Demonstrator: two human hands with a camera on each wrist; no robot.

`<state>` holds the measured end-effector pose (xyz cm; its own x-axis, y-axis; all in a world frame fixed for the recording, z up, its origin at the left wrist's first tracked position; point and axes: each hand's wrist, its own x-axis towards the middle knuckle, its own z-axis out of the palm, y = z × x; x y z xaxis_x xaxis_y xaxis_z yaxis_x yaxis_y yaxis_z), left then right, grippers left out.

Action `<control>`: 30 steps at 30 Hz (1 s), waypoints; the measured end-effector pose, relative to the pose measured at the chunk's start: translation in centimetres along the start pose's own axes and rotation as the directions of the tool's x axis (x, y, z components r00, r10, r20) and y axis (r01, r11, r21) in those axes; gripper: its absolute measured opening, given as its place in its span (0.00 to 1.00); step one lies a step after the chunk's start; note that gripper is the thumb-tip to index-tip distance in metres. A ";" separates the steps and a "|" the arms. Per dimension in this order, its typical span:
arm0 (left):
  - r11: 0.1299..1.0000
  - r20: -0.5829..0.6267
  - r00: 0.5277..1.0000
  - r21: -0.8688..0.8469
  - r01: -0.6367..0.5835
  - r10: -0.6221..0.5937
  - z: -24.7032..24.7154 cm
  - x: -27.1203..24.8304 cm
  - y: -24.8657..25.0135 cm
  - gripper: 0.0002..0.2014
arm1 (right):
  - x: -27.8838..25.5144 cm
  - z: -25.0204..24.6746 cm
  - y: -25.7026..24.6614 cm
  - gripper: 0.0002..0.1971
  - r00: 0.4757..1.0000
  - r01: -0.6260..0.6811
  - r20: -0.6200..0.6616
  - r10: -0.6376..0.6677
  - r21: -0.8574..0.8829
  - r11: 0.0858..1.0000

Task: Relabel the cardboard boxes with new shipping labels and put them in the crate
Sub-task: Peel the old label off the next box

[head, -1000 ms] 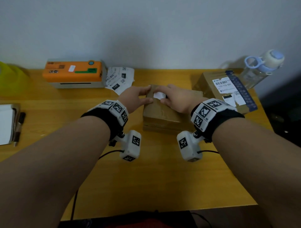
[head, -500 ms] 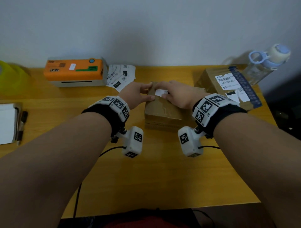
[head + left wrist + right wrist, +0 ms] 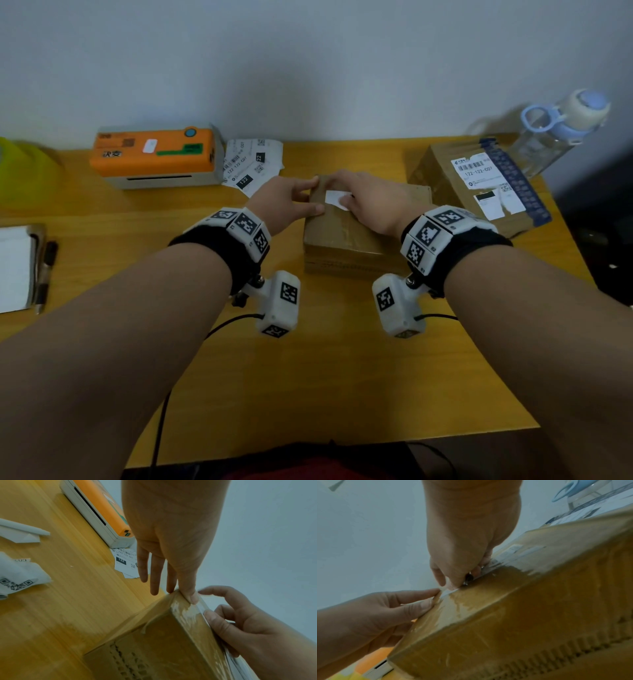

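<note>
A brown cardboard box [image 3: 342, 236] lies in the middle of the yellow table [image 3: 308, 377]. A white label patch [image 3: 334, 198] shows on its top near the far left corner. My left hand [image 3: 310, 196] steadies that corner: the thumb presses on the top edge and the straight fingers [image 3: 154, 585] hang down beside the box's [image 3: 171, 642] side. My right hand [image 3: 352, 202] lies on the box top with its fingers curled. In the right wrist view the right hand [image 3: 453, 582] pinches the label's edge on the box [image 3: 522, 608]. Most of the label is hidden under it.
A second box [image 3: 479, 185] with a printed label and blue tape sits at the back right, beside a water bottle [image 3: 561, 130]. An orange label printer [image 3: 154, 156] and loose printed labels [image 3: 251, 164] are at the back left. Torn label scraps [image 3: 18, 577] lie left.
Both hands stay on the box's far left corner at the white label. The head view has shifted slightly. The box has not moved.
</note>
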<state>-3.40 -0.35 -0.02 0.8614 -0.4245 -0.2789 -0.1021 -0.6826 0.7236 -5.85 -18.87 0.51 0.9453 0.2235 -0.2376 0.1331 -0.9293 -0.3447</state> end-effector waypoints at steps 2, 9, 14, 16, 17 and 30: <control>1.000 -0.005 1.000 -0.004 0.009 -0.009 0.1 0.0 -0.1 0.31 | -0.3 0.1 0.1 0.20 1.000 0.019 0.013 -0.019 -0.005 1.000; 1.000 -0.005 1.000 -0.019 0.014 -0.014 0.1 -0.1 0.0 0.31 | -0.1 0.3 0.1 0.18 0.999 0.037 -0.018 -0.037 0.018 0.999; 1.000 -0.008 1.000 -0.006 0.007 -0.007 0.1 -0.3 0.2 0.31 | 0.3 0.0 -0.2 0.15 0.999 0.030 -0.040 -0.028 0.066 0.997; 1.000 -0.010 1.000 -0.001 0.008 -0.008 0.1 -0.3 0.2 0.30 | 0.5 -0.3 -0.6 0.14 0.999 0.017 -0.042 -0.013 0.091 0.996; 1.000 -0.013 1.000 -0.001 0.008 -0.008 0.1 -0.3 0.2 0.30 | 0.6 -0.4 -0.8 0.14 0.999 0.008 -0.034 -0.004 0.098 0.995; 1.000 -0.017 1.000 0.004 -0.013 0.013 0.2 -0.1 -0.1 0.30 | 1.4 0.3 -0.9 0.07 0.999 0.014 -0.031 -0.015 -0.037 0.999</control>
<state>-3.54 -0.34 -0.18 0.8682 -0.4233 -0.2590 -0.1153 -0.6797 0.7244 -4.75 -17.61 0.22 0.9521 0.2278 -0.2038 0.1568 -0.9364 -0.3139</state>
